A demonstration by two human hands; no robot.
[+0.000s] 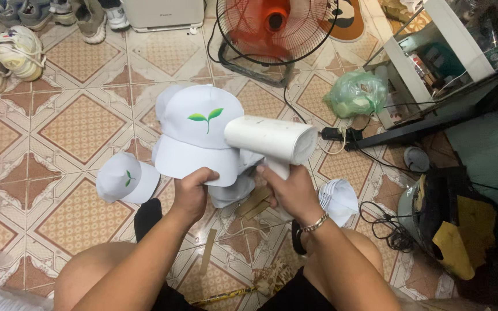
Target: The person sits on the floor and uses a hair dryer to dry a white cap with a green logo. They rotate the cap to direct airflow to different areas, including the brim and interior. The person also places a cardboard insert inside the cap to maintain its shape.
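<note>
At frame centre, the left hand (pixel 193 190) is clamped on the brim of a white cap (pixel 200 129). The right hand (pixel 290 190) is closed round the handle of a white steamer (pixel 269 139), its head beside the cap. The cap bears a green sprout mark. Two more caps: one (pixel 127 178) lower left, one (pixel 338 198) right of the wrist.

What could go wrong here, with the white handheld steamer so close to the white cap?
1. The left hand grips the white cap with a green leaf print by its brim, close to the white handheld steamer in the right hand; heat might reach the fingers.
2. The black cables on the tiled floor might snag.
</note>
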